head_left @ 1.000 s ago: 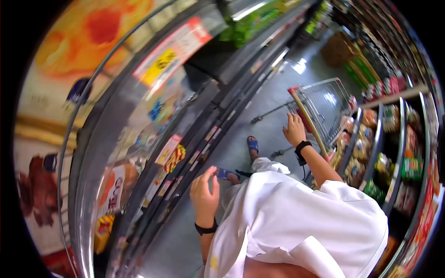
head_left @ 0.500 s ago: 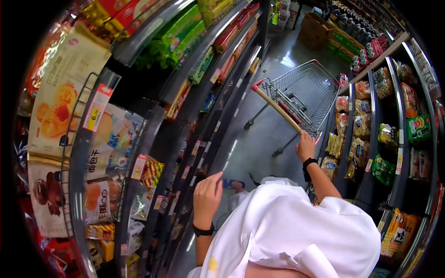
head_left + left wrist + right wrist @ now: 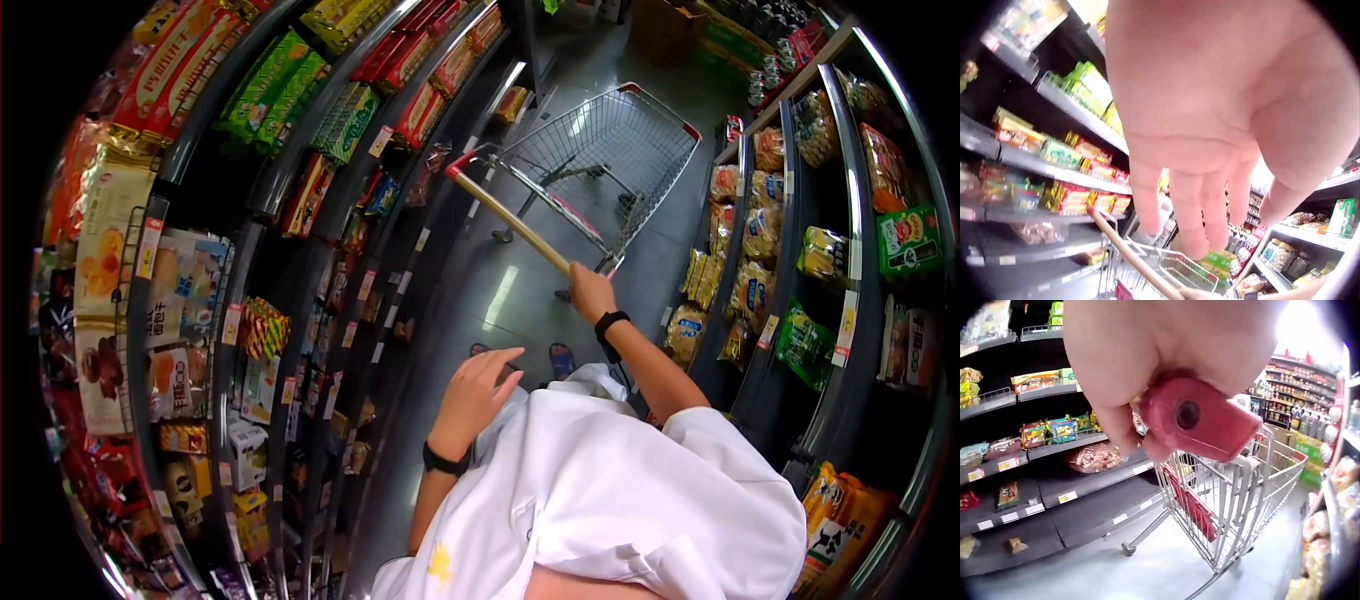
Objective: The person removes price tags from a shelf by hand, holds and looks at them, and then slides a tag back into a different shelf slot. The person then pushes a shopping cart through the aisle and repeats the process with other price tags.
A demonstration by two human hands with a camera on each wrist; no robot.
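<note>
A wire shopping cart [image 3: 600,150] with a long tan handle [image 3: 515,225] stands ahead in the aisle. My right hand [image 3: 592,292] grips the handle's near right end. In the right wrist view, the red end cap [image 3: 1200,419] sticks out from under my right hand [image 3: 1166,344], with the fingers curled round the bar. My left hand [image 3: 478,395] is in the air in front of my body, to the left of the right hand and holding nothing. Its fingers [image 3: 1188,212] hang loosely extended in the left wrist view, with the cart handle [image 3: 1132,256] beyond them.
A tall shelf [image 3: 180,120] of packaged snacks and biscuits lines the left side. Bagged breads [image 3: 750,290] fill the slanted shelves on the right, close beside the cart. A cardboard box [image 3: 665,30] stands farther down the aisle. Grey floor [image 3: 470,300] runs between the shelves.
My right hand has come down from above the cart and taken hold of its handle. The view has turned, and the cart now appears farther left. My left hand remains free.
</note>
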